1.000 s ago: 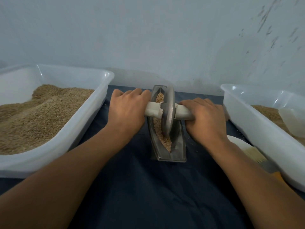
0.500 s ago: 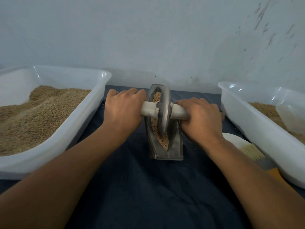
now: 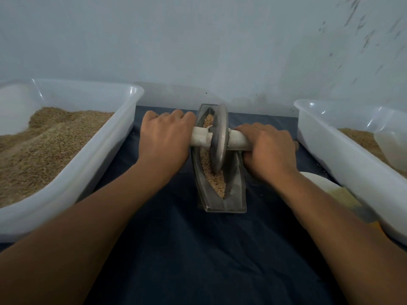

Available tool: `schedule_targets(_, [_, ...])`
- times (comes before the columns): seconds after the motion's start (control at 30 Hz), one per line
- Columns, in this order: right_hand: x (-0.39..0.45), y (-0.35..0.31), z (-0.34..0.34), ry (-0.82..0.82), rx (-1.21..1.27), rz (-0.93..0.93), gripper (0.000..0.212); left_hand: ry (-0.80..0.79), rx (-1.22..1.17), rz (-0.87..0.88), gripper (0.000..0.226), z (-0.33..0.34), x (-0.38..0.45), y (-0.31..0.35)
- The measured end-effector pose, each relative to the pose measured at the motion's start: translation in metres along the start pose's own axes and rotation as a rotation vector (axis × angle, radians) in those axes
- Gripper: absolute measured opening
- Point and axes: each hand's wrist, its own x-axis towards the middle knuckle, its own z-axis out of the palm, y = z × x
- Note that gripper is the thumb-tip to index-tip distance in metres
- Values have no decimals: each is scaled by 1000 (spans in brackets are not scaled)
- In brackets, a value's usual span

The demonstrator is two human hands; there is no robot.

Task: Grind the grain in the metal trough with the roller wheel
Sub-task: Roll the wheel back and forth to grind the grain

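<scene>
While the round grey metal roller wheel (image 3: 218,137) stands in the long metal trough (image 3: 235,192) of brown grain (image 3: 217,183), the left hand (image 3: 164,142) and right hand (image 3: 269,150) each grip one end of its white handle bar (image 3: 201,138), the wheel between them.

Grey metal trough (image 3: 235,194) holds tan grain (image 3: 217,183); grey roller wheel (image 3: 219,137), white-wrapped handle (image 3: 201,138); translucent white tubs (image 3: 92,170) flank it on a navy cloth (image 3: 187,249).
</scene>
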Motion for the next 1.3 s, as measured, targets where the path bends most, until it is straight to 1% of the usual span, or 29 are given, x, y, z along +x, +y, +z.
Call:
schedule_targets(0.13, [8,2,7,-20,-56,-2,33,14,0,9,24,3,4,-1])
schedule_targets(0.27, [14,6,11,-23,-48,-14,37,17,-7,13,21,5,9,-1])
schedule_targets(0.4, [23,9,15,-46,-50,-36,40,-11,4,9,10,11,15,-4])
schedule_targets(0.47, [29,10,19,-65,-63,-38,40,-12,5,0,10,15,17,-5])
schedule_targets(0.67, [47,16,21,-145,-57,-2,55,-15,13,-15,8,25,32,-6])
schedule_targets(0.73, [52,18,22,-174,-48,2,61,0,22,-16,3,29,35,-7])
schedule_targets(0.8, [57,19,23,-185,-51,8,63,4,20,-21,2,31,37,-8])
schedule_targets(1.0, [55,17,24,-145,-66,15,62,13,28,-19,8,29,38,-7])
schedule_targets(1.3, [30,9,12,-75,-60,-72,65,-18,41,-12,18,10,16,-4])
